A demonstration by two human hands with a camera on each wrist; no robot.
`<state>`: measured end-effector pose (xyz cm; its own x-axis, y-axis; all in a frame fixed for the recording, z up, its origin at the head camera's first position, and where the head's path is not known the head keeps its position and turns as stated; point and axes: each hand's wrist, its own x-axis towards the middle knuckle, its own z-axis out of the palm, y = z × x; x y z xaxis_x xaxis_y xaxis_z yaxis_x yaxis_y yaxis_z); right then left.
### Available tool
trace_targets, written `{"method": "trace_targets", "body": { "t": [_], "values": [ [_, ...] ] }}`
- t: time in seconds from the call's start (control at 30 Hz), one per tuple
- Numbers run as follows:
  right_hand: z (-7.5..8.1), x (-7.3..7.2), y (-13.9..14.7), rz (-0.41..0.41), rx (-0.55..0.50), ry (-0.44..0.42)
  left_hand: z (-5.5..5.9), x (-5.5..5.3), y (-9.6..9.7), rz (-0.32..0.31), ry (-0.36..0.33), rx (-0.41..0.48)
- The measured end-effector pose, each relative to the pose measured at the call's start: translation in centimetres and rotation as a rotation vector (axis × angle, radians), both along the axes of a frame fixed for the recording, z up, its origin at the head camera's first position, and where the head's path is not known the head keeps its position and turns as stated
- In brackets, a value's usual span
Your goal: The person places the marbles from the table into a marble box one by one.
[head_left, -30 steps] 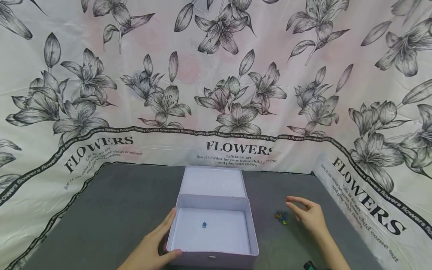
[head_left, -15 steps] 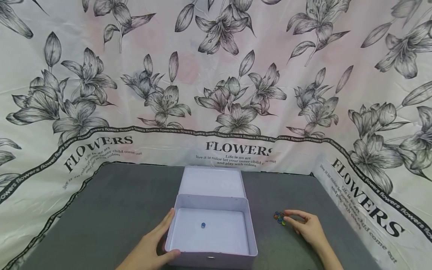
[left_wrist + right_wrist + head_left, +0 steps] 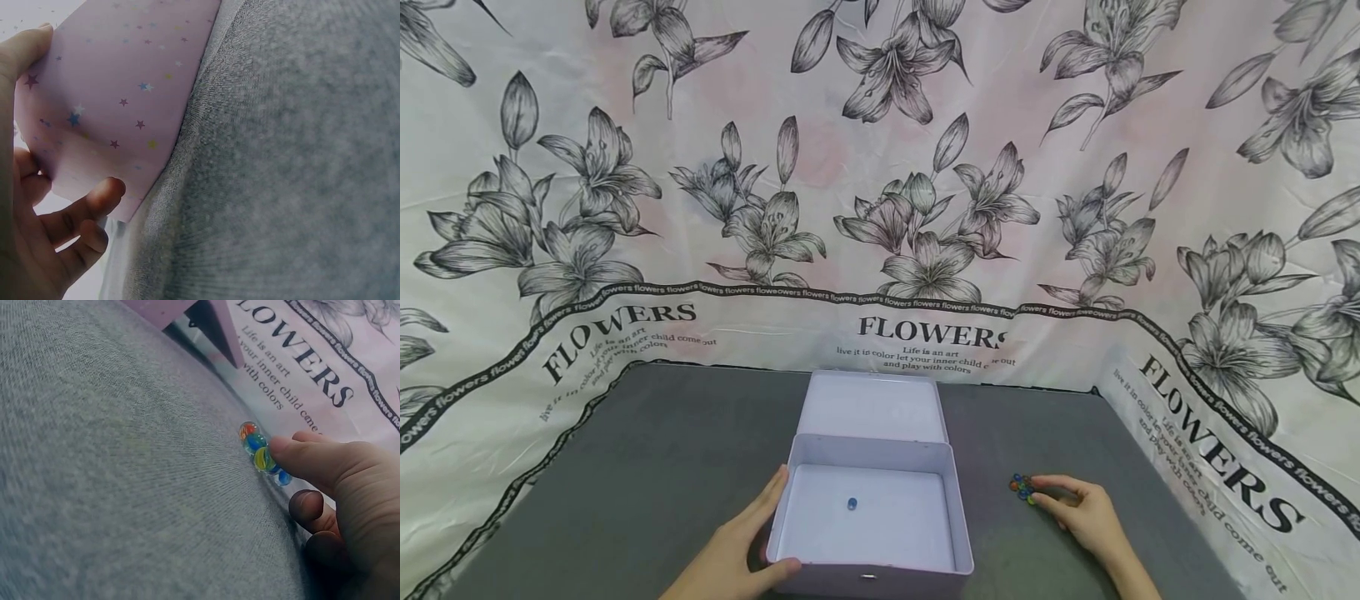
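open box (image 3: pixel 871 562) near centre of grey table (image 3: pixel 647 467), one blue marble (image 3: pixel 852 503) inside. left hand (image 3: pixel 730 554) grips its near left corner. right hand (image 3: pixel 1078 512), fingertips touching marbles (image 3: pixel 1022 488) right of the box; grasp cannot be told.

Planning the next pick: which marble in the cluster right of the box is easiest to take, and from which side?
Probably the yellow-green marble at the near end of the marble cluster. The right hand already has a fingertip on it. The other marbles crowd its far side, so come from above and from the hand's side with a thumb-and-forefinger pinch. The left hand holds the box.
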<state>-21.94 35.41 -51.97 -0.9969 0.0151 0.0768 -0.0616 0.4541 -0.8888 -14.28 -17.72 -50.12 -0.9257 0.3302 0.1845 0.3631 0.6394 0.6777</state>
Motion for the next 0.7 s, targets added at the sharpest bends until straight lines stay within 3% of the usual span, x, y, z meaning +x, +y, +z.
{"method": "trace_targets", "body": {
  "t": [0.47, 0.7],
  "values": [
    [-0.59, 0.0, -0.12, -0.042, 0.218, 0.163, 0.06, -0.05, 0.1, 0.004, 0.0, 0.001],
    [-0.67, -0.07, -0.45, -0.082, 0.259, 0.16, 0.29, -0.09, 0.06, -0.003, -0.077, 0.023]
  ]
}}
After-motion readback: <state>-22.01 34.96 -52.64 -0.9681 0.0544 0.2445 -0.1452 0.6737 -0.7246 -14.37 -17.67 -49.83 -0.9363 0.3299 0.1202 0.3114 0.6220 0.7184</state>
